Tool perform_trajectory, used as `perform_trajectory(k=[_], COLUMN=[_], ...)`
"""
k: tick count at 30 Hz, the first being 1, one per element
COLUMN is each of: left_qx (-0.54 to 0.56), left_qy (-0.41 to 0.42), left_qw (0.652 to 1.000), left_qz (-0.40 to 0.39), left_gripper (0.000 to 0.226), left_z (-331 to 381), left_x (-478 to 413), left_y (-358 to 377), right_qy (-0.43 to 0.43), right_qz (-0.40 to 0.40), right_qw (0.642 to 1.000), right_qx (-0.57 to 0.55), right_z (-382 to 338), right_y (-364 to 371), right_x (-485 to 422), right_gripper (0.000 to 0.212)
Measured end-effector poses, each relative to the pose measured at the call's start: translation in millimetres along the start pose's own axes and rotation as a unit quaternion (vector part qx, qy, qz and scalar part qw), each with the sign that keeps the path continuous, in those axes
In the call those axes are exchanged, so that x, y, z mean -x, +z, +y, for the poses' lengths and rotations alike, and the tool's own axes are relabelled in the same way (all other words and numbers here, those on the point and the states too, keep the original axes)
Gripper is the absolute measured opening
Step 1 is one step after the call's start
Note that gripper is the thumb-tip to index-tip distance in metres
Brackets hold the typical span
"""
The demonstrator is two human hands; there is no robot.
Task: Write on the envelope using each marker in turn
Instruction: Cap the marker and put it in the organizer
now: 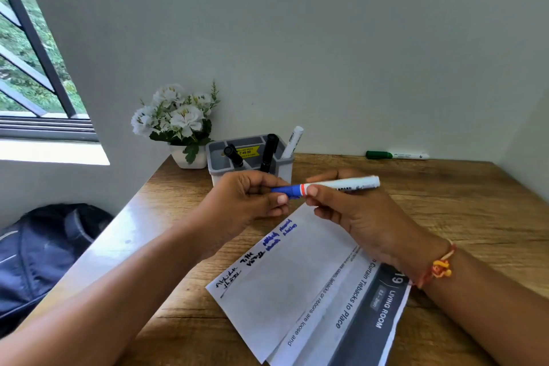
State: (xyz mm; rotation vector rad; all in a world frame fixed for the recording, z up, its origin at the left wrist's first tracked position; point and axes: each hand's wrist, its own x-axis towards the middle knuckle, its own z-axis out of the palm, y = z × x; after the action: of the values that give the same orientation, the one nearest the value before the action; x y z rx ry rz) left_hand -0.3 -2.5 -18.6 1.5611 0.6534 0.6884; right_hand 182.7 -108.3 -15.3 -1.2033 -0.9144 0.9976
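Envelope (pixel 285 285): lies flat on the table (pixel 460 217), near centre, over a printed sheet (pixel 371 315); carries black and blue writing along its left edge.
Smear risk: blue lines possibly still wet, directly below the hands; likely to smudge if a wrist or forearm drops onto them.
Cap risk: being pushed on or pulled off, cannot tell which; a skewed push could ink the fingers, and a loose fit could dry the tip.
Left hand (pixel 246 199): curls round the blue cap (pixel 289 189), pinching it; forearm enters from near left.
Right hand (pixel 356 217): grips the white barrel of the blue marker (pixel 341 183), held level above the envelope's far end.
Grey holder (pixel 282 169): just beyond the hands, with black markers (pixel 269 151) standing inside.
Green marker (pixel 395 155): lies capped, far right by the wall; easily missed in the rotation.
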Motion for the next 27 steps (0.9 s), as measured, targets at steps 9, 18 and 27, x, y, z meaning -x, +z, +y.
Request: perform_trajectory(k=[9,18,27], left_qx=[-0.076,-0.199,-0.225], left_qy=[0.062,0.086,0.115], left_qw=[0.994,0.975,0.965], left_qz=[0.046,0.051,0.070], left_gripper=[0.036,0.034,0.026], left_z=[-4.3,-10.5,-11.5], left_x=[-2.2,-4.0,-5.6], left_y=[2.4,-3.1,-7.9], right_qy=[-0.175,-0.344,-0.161], right_qz=[0.154,0.188,0.179], right_qw=[0.972,0.902,0.968], right_qx=[-0.017,0.178,-0.065], right_z=[-30.8,-77.5,-67.5], right_y=[-3.7,17.1,32.0], right_x=[-9.7,-46.6,-90.2], right_gripper=[0.011,0.030,0.024])
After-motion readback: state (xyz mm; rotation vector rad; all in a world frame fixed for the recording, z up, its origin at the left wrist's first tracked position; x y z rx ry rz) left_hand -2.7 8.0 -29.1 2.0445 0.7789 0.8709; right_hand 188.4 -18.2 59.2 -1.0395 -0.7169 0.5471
